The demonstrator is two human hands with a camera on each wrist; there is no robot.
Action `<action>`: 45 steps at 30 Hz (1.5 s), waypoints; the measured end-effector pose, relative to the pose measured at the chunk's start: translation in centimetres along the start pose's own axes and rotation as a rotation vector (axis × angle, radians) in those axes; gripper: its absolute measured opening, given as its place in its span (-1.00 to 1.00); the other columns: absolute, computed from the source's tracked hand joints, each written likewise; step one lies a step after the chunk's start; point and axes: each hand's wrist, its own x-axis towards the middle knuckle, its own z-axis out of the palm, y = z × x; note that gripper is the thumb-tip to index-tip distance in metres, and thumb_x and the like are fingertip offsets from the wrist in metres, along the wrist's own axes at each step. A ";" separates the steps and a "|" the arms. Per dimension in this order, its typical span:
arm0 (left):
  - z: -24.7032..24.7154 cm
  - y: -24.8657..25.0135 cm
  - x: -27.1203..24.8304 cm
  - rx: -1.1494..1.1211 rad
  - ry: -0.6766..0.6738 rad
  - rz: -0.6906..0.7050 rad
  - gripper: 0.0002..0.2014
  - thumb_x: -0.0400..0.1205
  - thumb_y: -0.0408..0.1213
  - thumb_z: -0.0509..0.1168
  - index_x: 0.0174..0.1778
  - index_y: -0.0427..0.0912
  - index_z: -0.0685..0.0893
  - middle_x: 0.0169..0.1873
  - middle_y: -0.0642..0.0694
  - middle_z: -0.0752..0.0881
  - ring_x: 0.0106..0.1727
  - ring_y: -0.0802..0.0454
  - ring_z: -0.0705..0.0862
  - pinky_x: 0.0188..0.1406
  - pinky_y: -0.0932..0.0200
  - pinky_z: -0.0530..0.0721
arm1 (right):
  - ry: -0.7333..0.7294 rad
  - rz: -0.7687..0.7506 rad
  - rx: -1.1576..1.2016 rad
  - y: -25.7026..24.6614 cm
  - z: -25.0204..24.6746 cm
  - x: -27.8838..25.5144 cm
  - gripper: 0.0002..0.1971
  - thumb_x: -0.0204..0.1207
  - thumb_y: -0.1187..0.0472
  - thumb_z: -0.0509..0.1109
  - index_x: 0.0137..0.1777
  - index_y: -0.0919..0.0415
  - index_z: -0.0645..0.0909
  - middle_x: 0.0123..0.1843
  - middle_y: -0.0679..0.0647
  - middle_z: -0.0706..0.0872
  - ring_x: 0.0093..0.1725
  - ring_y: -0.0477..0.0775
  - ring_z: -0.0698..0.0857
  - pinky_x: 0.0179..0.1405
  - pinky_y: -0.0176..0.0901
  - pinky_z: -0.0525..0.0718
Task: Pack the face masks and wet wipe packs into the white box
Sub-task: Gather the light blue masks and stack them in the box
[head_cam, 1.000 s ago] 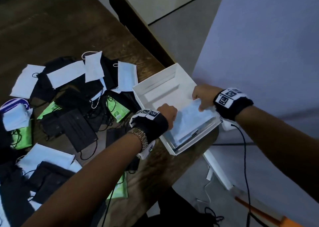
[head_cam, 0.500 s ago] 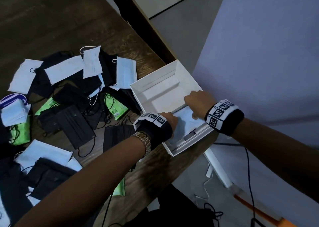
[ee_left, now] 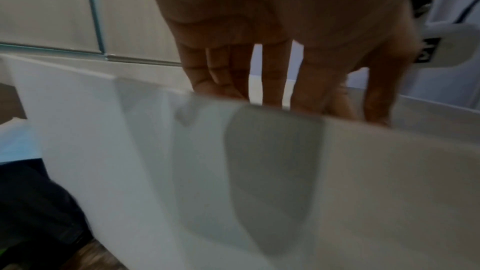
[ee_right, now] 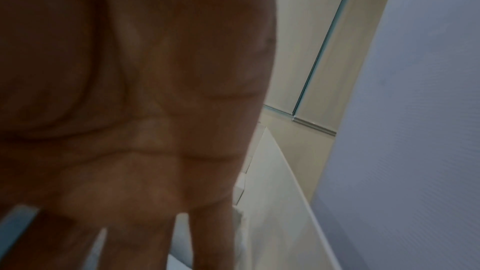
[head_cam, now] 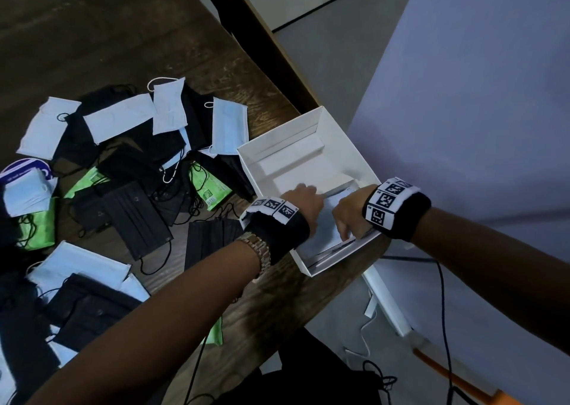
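a: 2 hands are inside the box. left hand (head_cam: 303, 202): fingers (ee_left: 272, 77) straight, slightly apart, pointing down past the near wall; no grip seen.

b: and the right hand (head_cam: 348, 218)?

a: its fingers (ee_right: 135, 245) are extended and a little spread, resting on the light blue face masks (head_cam: 327, 235) stacked in the near end of the white box (head_cam: 339, 139). whether the tips press or merely touch, cannot tell.

b: position of the box?

a: upright, open, at the edge of the wooden table (head_cam: 154, 34), its far end showing bare white floor. each wrist carries a black band with printed marker squares; the left also carries a metal watch (head_cam: 257, 250).

b: items outside the box?

a: many. black face masks (head_cam: 135, 219) and loose light blue masks (head_cam: 228, 127) lie overlapping on the table to the left of the box, with green wet wipe packs (head_cam: 208, 187) among them, 1 near the box's left wall. 1 purple-and-white pack (head_cam: 18, 170) sits at the far left under a folded mask.
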 end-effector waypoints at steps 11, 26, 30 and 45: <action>0.6 -1.3 -0.2 -0.254 -0.006 0.024 -0.80 0.49 -0.35 0.35 -0.06 -0.03 0.80 -0.09 -0.06 0.77 -0.07 -0.10 0.75 -0.24 0.23 0.58 | 0.071 -0.051 0.124 1.8 -3.3 -3.0 -0.62 0.63 0.30 0.24 0.27 -0.06 0.77 0.27 -0.11 0.76 0.15 -0.02 0.72 0.12 -0.28 0.66; -7.6 -15.0 -1.9 -0.722 0.561 -0.173 -0.73 0.41 -0.47 0.25 -0.37 -0.03 0.78 -0.47 0.15 0.70 -0.34 0.11 0.68 -0.18 0.28 0.66 | 0.773 -0.098 0.575 1.3 -20.6 1.0 -0.82 0.51 -0.01 0.52 -0.02 0.06 0.82 -0.02 -0.03 0.79 0.02 0.00 0.73 0.00 -0.14 0.63; -7.4 -20.9 -0.2 -0.801 0.619 -0.357 -0.77 0.46 -0.41 0.28 -0.27 -0.02 0.79 -0.29 0.04 0.79 -0.21 0.03 0.74 -0.12 0.27 0.69 | 0.646 -0.045 0.439 0.0 -24.4 6.6 -0.72 0.48 -0.03 0.55 0.03 0.16 0.82 0.00 0.09 0.81 -0.04 0.13 0.75 -0.09 -0.15 0.60; -3.0 -31.1 6.7 -0.584 0.125 -0.674 -0.71 0.37 -0.11 0.28 -0.10 -0.21 0.54 0.04 -0.27 0.71 0.06 -0.33 0.68 0.10 -0.05 0.70 | 0.320 0.197 0.644 -0.7 -28.5 16.3 -0.36 0.17 -0.07 0.68 0.20 0.20 0.61 -0.06 0.30 0.81 -0.08 0.35 0.83 0.05 0.31 0.79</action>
